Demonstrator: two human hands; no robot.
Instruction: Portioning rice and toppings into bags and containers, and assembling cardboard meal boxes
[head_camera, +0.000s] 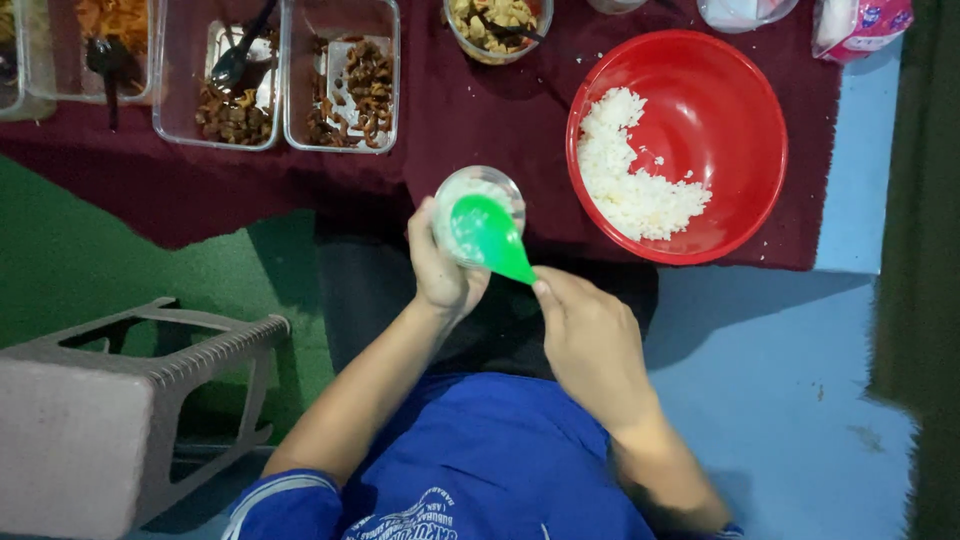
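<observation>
While the left hand (440, 268) grips a cup (478, 215), the right hand (590, 340) clasps a spoon (490, 238) hiding its contents.

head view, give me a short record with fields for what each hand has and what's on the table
left hand: left hand holds a small clear cup with rice in it
right hand: right hand holds a green rice spoon pressed into the cup
red bowl: red bowl on the maroon cloth, partly filled with white rice
containers: clear trays of cooked food, upper left
beside: plastic stool
</observation>
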